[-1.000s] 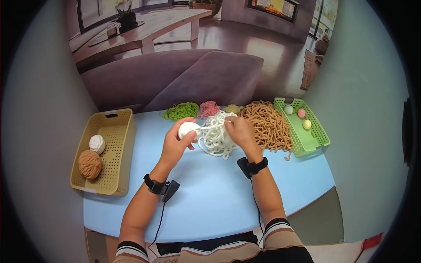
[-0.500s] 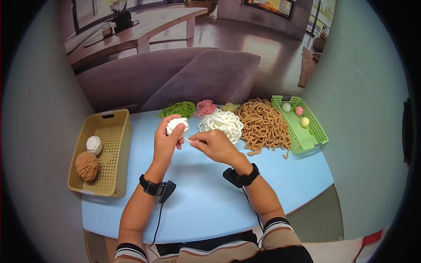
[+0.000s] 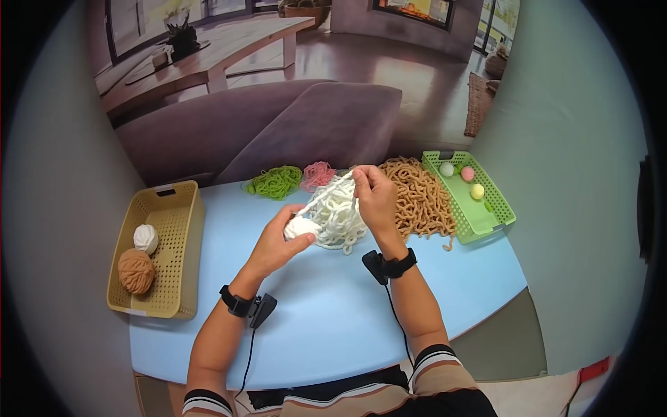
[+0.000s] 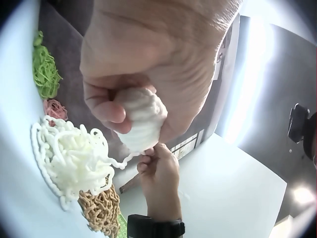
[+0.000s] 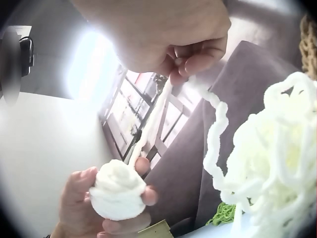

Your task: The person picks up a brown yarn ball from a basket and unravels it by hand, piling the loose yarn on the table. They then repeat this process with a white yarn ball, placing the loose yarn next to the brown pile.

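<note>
My left hand (image 3: pixel 275 244) grips a small ball of white yarn (image 5: pixel 118 191), its fingers and thumb curled round the sides. Thumb and fingers of my right hand (image 3: pixel 376 201) pinch the white strand (image 3: pixel 325 194) up and to the right of the ball. Between the hands the strand runs straight and slanting. From the right fingertips it hangs down into the loose heap of white yarn (image 4: pixel 74 156), seen in the right wrist view. That heap lies on the blue table behind and between the hands.
Green yarn (image 3: pixel 276 182) and pink yarn (image 3: pixel 318 175) lie at the back. A brown yarn heap (image 3: pixel 421 201) sits right of the white one. The tan basket (image 3: pixel 182 257) at left holds a white and a brown ball; the green basket (image 3: pixel 495 233) at right holds several small balls.
The right hand went from the heap to close beside the ball, then up and away to the right, drawing the strand out. The left hand has lowered slightly, still gripping the ball.
</note>
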### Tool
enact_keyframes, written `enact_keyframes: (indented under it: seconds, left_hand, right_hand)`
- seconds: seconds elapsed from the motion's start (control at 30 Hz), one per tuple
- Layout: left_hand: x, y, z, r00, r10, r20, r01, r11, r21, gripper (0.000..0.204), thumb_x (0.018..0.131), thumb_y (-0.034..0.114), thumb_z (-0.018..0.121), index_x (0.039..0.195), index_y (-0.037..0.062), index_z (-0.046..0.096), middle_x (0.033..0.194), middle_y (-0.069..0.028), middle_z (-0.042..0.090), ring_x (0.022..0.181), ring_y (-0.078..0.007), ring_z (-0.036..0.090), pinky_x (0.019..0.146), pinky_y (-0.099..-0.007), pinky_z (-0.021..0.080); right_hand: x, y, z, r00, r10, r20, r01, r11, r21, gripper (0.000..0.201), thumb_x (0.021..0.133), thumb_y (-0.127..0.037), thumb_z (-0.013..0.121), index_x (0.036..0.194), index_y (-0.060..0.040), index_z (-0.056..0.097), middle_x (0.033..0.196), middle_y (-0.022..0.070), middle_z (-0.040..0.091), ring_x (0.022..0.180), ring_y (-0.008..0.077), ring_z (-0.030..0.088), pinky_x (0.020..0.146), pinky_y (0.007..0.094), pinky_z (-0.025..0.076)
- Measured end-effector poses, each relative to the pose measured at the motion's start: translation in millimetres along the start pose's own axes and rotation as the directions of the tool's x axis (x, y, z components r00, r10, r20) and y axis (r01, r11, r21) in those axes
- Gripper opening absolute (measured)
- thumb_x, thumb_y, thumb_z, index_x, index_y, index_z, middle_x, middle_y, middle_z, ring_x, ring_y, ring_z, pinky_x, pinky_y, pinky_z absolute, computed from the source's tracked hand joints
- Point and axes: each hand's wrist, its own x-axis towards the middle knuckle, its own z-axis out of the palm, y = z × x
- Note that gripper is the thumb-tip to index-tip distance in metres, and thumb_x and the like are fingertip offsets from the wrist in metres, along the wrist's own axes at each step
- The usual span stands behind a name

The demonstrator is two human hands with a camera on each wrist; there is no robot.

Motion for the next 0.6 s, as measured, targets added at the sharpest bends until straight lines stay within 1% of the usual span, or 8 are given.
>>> enact_keyframes:
  seconds: [0.1, 0.13, 0.23, 0.3, 0.4, 0.5, 0.53, 0.6]
  left_hand:
    - [1, -3, -3, 0.992, 0.050, -0.113, -0.065, 0.989, -0.131, 0.043, 0.090, 0.015, 0.069, 0.129, 0.0038, 0.057, 0.094, -0.0027, 0.063, 0.076, -0.0065, 0.058, 0.061, -0.0217, 0.048]
    - [2, -5, -5, 0.987, 0.067, -0.143, -0.091, 0.981, -0.170, 0.042, 0.091, 0.014, 0.067, 0.130, 0.0036, 0.056, 0.094, -0.0032, 0.064, 0.075, -0.0064, 0.058, 0.060, -0.0215, 0.048]
    - [4, -8, -12, 0.987, 0.087, -0.133, -0.113, 0.972, -0.205, 0.040, 0.091, 0.014, 0.064, 0.129, 0.0023, 0.056, 0.095, -0.0034, 0.064, 0.072, -0.0063, 0.058, 0.056, -0.0211, 0.048]
    - [5, -7, -12, 0.988, 0.102, -0.114, -0.127, 0.961, -0.245, 0.040, 0.091, 0.015, 0.064, 0.128, 0.0014, 0.057, 0.095, -0.0039, 0.065, 0.071, -0.0067, 0.058, 0.056, -0.0218, 0.048]
    - [3, -4, -14, 0.984, 0.141, -0.111, -0.167, 0.944, -0.285, 0.040, 0.092, 0.020, 0.063, 0.127, 0.0012, 0.057, 0.095, -0.0043, 0.065, 0.069, -0.0072, 0.058, 0.055, -0.0222, 0.047]
    - [1, 2, -18, 0.975, 0.173, -0.141, -0.211, 0.921, -0.328, 0.041, 0.092, 0.024, 0.062, 0.126, 0.0011, 0.057, 0.094, -0.0047, 0.065, 0.067, -0.0077, 0.057, 0.054, -0.0226, 0.047]
    - [0, 4, -20, 0.974, 0.172, -0.150, -0.215, 0.915, -0.343, 0.041, 0.092, 0.025, 0.062, 0.126, 0.0010, 0.056, 0.094, -0.0048, 0.064, 0.066, -0.0078, 0.057, 0.054, -0.0227, 0.046]
    - [0, 6, -23, 0.972, 0.167, -0.167, -0.216, 0.915, -0.340, 0.041, 0.093, 0.025, 0.062, 0.125, 0.0012, 0.056, 0.093, -0.0050, 0.064, 0.066, -0.0079, 0.056, 0.054, -0.0228, 0.046]
  right_hand:
    - [8, 19, -10, 0.999, 0.031, -0.005, -0.032, 0.971, -0.238, 0.018, 0.094, -0.016, 0.066, 0.100, -0.0003, 0.072, 0.065, 0.0082, 0.068, 0.062, 0.0243, 0.066, 0.060, 0.0354, 0.049]
    - [9, 23, -14, 0.995, 0.055, 0.084, -0.028, 0.957, -0.289, 0.023, 0.091, -0.014, 0.068, 0.109, 0.0003, 0.072, 0.088, 0.0140, 0.074, 0.071, 0.0323, 0.069, 0.066, 0.0377, 0.052]
    - [9, 28, -6, 0.891, -0.427, 0.152, 0.453, 0.834, -0.316, 0.035, 0.090, -0.013, 0.067, 0.123, 0.0005, 0.067, 0.114, 0.0169, 0.072, 0.070, 0.0285, 0.070, 0.069, 0.0366, 0.053]
    - [-5, -4, 5, 0.917, -0.201, 0.344, 0.216, 0.976, -0.006, 0.054, 0.091, -0.012, 0.066, 0.142, 0.0005, 0.053, 0.131, 0.0170, 0.065, 0.069, 0.0211, 0.068, 0.068, 0.0342, 0.053]
    - [-29, -33, 21, 0.773, -0.045, 0.632, -0.150, 0.956, 0.252, 0.069, 0.093, -0.015, 0.067, 0.153, -0.0004, 0.037, 0.128, 0.0120, 0.065, 0.068, 0.0110, 0.061, 0.062, 0.0268, 0.051]
    - [-35, -38, 24, 0.667, 0.048, 0.743, -0.187, 0.977, 0.105, 0.078, 0.095, -0.019, 0.066, 0.158, 0.0002, 0.025, 0.117, 0.0111, 0.068, 0.068, 0.0100, 0.060, 0.060, 0.0255, 0.050]
    - [-37, -46, 22, 0.680, 0.059, 0.730, -0.255, 0.954, 0.161, 0.062, 0.097, -0.021, 0.065, 0.150, 0.0006, 0.042, 0.097, 0.0065, 0.070, 0.066, 0.0088, 0.059, 0.058, 0.0248, 0.048]
    - [-34, -45, 21, 0.606, 0.110, 0.788, -0.248, 0.967, 0.055, 0.045, 0.099, -0.021, 0.063, 0.137, 0.0011, 0.055, 0.084, 0.0030, 0.068, 0.063, 0.0076, 0.058, 0.057, 0.0248, 0.048]
